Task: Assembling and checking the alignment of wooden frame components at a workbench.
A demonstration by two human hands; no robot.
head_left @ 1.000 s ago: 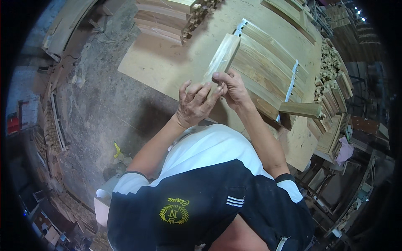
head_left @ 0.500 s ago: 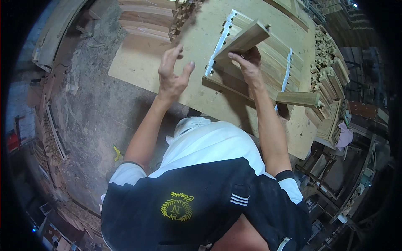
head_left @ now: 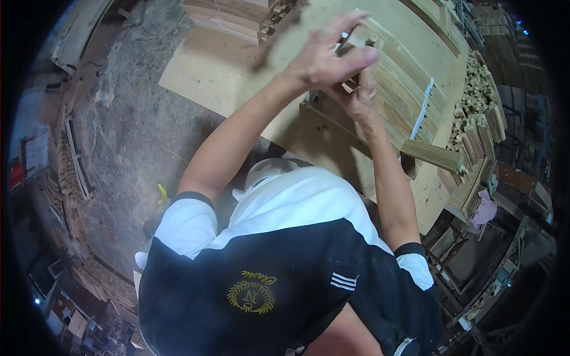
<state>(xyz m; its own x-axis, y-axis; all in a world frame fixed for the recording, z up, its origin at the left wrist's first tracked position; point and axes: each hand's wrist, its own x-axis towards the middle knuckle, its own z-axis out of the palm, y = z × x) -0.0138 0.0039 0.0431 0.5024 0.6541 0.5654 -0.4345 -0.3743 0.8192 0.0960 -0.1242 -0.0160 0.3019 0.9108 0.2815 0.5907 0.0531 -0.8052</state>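
Observation:
My right hand is closed round a short wooden board with a tenon-like end, raised above the bench. Most of that board lies hidden behind my left hand, whose thumb and fingers are spread apart around its far end. Whether the left hand touches the wood I cannot tell. Beneath them, a row of wooden slats lies side by side, crossed by a white strip. Close to my right forearm rests another wooden piece with a shaped end.
A pale plywood bench top spreads under the work. Stacked boards stand at the far left of it. Heaped small wooden pieces line the right side. A pink cloth hangs at the lower right, and a yellow object lies on the floor.
My left hand has swung right and away from me, over to the board in my right hand, and now covers much of it. The whole view has shifted slightly.

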